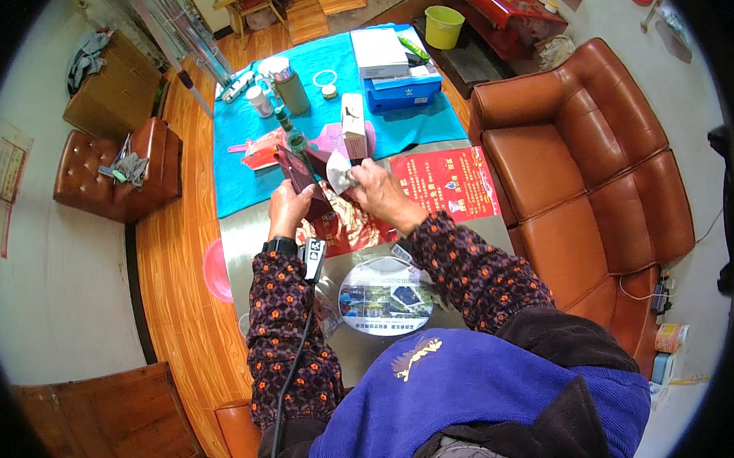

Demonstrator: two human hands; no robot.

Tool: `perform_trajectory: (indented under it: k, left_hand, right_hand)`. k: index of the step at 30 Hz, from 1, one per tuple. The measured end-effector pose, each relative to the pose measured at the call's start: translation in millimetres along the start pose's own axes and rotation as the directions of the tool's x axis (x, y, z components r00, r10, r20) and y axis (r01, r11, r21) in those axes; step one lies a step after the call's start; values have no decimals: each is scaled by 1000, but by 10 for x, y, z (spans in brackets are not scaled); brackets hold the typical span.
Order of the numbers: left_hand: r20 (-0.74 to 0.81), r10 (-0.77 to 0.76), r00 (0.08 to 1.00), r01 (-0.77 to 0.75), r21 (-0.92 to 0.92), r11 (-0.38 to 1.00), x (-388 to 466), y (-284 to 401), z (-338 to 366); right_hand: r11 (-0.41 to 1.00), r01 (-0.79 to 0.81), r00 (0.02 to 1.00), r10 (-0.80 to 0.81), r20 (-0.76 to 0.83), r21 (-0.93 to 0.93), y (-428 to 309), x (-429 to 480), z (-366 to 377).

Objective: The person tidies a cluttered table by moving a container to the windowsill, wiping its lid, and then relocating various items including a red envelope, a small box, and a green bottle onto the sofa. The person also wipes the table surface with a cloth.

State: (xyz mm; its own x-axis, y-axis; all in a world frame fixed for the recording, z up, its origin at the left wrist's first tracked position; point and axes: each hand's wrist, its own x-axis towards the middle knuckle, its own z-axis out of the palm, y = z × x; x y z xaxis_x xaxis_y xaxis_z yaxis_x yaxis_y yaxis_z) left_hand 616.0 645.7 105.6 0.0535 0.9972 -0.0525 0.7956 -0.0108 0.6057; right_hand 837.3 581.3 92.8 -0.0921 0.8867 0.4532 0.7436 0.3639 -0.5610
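My left hand (288,209) grips the near side of a dark maroon folding case or bag (297,169), which stands open over the table; its inside is mostly hidden. In my right hand (380,190) is a white, crumpled cloth or paper (339,172), held against the maroon case's right side. Under both hands lies a shiny red and gold sheet (358,229). Just beyond the case are a green glass bottle (297,139), a red packet (264,150), a pink plastic mesh piece (332,135) and an upright white box (354,128).
A blue cloth (248,188) covers the table's far part, bearing a thermos flask (291,92), a white jar (259,102) and a blue shoebox (401,95). Nearer me lie a red leaflet (448,185) and a round printed fan (385,305). A brown leather sofa (555,178) borders the right side.
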Motion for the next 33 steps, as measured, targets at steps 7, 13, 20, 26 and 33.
perform_trajectory:
  k: [7,13,20,26,33]
  left_hand:
    - [-131,225,966,-215,86,973,-595,133,97]
    - [-149,150,977,-184,-245,952,-1795,446,489]
    - [115,-9,993,26,-142,989,-1856,683,428]
    - [122,-21,992,-11,254,967,-1722,931,531]
    - [81,87,993,-108,297,949,-1784,1102,731]
  right_hand:
    - [999,-6,993,12,-118,51,-217,-680,-359]
    - [962,122,989,-138,49,244,-536,-1441,-512]
    - [942,94,990,-123,70,323,-326,-1613,-604]
    - [840,11,984,-106,143,542,68,-1782,-893]
    - [935,-282,956,257,140,213,1114,-2360,-1619]
